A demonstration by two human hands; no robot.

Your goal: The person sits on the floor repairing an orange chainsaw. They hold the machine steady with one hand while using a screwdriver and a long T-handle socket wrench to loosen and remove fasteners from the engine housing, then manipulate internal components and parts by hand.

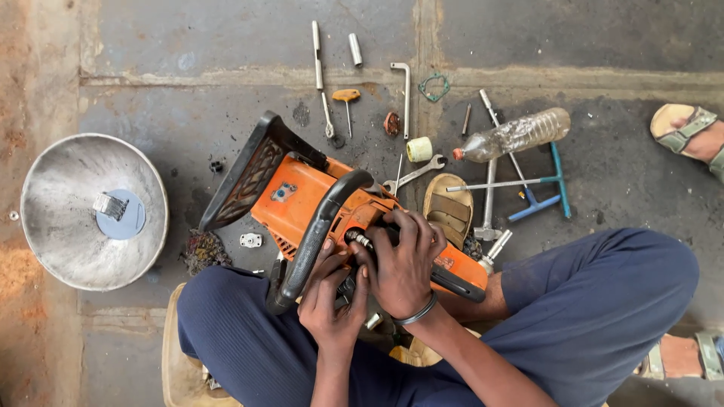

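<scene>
We have the orange chainsaw body point(302, 197) lying across our lap on the concrete floor point(188, 113), its black front handle point(320, 222) arching over it just ahead of our fingers. Right hand point(403, 267) lies over the top of the housing, fingers point(411, 226) spread and curled down onto it, pressing rather than clamping. Left hand point(332, 305) sits just below, touching the right, fingertips pinched in at a small metal fitting point(359, 240) by the handle base; we can't tell if they actually grip it. Beyond the fingers: an open-ended spanner point(415, 173), a roll of tape point(419, 148), a clear plastic bottle point(516, 136) and a blue T-handle wrench point(543, 192). Well off to the left side, a round metal pan point(75, 249).
</scene>
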